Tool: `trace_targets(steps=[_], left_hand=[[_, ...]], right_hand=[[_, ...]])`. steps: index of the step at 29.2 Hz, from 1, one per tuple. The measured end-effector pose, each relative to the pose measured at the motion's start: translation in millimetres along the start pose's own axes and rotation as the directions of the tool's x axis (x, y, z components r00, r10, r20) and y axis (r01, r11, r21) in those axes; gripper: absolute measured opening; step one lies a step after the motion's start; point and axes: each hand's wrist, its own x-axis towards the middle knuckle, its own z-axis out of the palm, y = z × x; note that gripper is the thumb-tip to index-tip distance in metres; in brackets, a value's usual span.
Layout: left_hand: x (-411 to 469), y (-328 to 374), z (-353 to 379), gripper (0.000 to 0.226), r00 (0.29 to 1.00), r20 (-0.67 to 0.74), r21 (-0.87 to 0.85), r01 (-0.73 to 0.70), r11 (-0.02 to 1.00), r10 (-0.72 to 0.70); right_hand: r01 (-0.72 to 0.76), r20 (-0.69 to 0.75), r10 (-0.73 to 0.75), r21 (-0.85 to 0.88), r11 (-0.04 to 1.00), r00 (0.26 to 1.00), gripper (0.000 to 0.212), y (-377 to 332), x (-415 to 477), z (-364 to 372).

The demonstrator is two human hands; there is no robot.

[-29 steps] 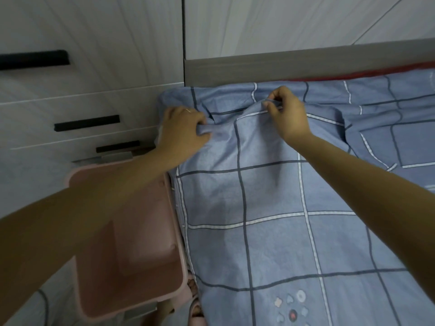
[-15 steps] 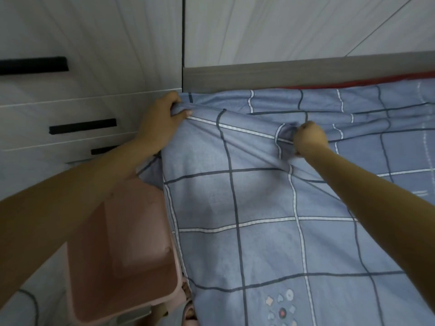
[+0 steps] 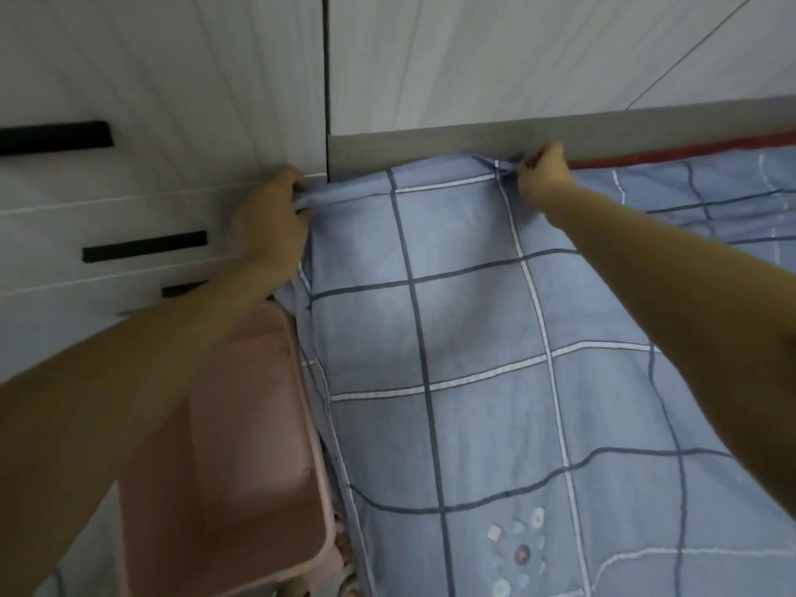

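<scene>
With left hand (image 3: 275, 217) and right hand (image 3: 543, 174) grips clamped on the checked duvet (image 3: 474, 338) top edge, draw evenly toward the headboard (image 3: 474, 137), taut and level.

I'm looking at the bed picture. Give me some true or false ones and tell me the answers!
1. The left hand and the right hand both hold the top edge of the blanket. True.
2. The blanket is red with dots. False: it is blue with dark and white check lines.
3. A pink bin stands beside the blanket, under the left arm. True.
4. The drawers have gold knobs. False: they have black bar handles.
5. A red strip shows past the blanket, near the right hand. True.
</scene>
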Motion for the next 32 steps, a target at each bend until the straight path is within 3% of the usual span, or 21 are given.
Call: trace_targets(steps=[4, 6, 8, 9, 11, 12, 13, 15, 17, 20, 23, 28, 32], left_hand=[[-9.7, 1.6, 0.4, 0.027, 0.999, -0.032, 0.198, 0.038, 0.98, -0.033], [-26.2, 7.8, 1.1, 0.044, 1.0, -0.03, 0.318, 0.015, 0.948, -0.005], [-54.0, 16.4, 3.8, 0.054, 0.979, 0.02, 0.275, -0.203, 0.94, 0.205], [-70.4, 17.6, 8.5, 0.055, 0.921, 0.084, 0.254, -0.389, 0.886, 0.38], [-105.2, 13.0, 20.2, 0.053, 0.73, 0.274, 0.271, -0.683, 0.678, 0.626], [-121.4, 7.1, 26.0, 0.052, 0.679, 0.37, 0.291, -0.733, 0.615, 0.634], [-136.7, 1.7, 30.3, 0.053, 0.679, 0.444, 0.317, -0.729, 0.607, 0.585], [-162.7, -6.6, 32.4, 0.058, 0.754, 0.518, 0.357, -0.619, 0.7, 0.403], [-181.7, -8.1, 30.0, 0.058, 0.826, 0.505, 0.361, -0.465, 0.809, 0.249], [-213.9, 2.1, 24.3, 0.065, 0.87, 0.484, 0.297, -0.258, 0.92, 0.088], [-275.7, 15.6, 18.1, 0.076, 0.849, 0.524, 0.302, -0.257, 0.918, 0.066], [-414.7, 43.6, 0.4, 0.083, 0.669, 0.685, 0.166, -0.527, 0.833, 0.287], [-512.7, 62.5, -10.0, 0.083, 0.489, 0.785, 0.05, -0.662, 0.748, 0.381]], right_hand=[[0.068, 0.173, -0.055, -0.071, 0.995, 0.983, 0.078, 10.8, -15.2, 34.8], [0.176, 0.135, -0.149, -0.223, 0.959, 0.98, 0.074, 12.6, -40.1, 45.9], [0.354, 0.082, -0.346, -0.289, 0.889, 0.935, 0.063, 17.0, -79.0, 57.6], [0.439, 0.081, -0.435, -0.286, 0.852, 0.897, 0.059, 19.7, -104.9, 63.8], [0.563, 0.105, -0.557, -0.268, 0.782, 0.824, 0.055, 37.8, -160.9, 79.6], [0.587, 0.104, -0.583, -0.275, 0.762, 0.806, 0.054, 50.8, -188.3, 87.5], [0.59, 0.096, -0.589, -0.284, 0.756, 0.802, 0.054, 66.3, -216.9, 93.8], [0.599, 0.119, -0.596, -0.32, 0.734, 0.794, 0.055, 103.6, -275.4, 101.9], [0.604, 0.206, -0.573, -0.384, 0.698, 0.793, 0.058, 153.4, -334.8, 105.4], [0.354, 0.186, -0.302, -0.433, 0.829, 0.935, 0.058, 217.4, -419.5, 98.7], [0.099, 0.115, -0.059, -0.379, 0.92, 0.992, 0.056, 246.4, -500.5, 85.2], [-0.103, 0.087, 0.132, -0.285, 0.953, 0.987, 0.065, 280.7, -633.4, 73.8], [-0.409, -0.093, 0.405, -0.031, 0.912, 0.909, 0.069, 314.7, -725.8, 68.9]])
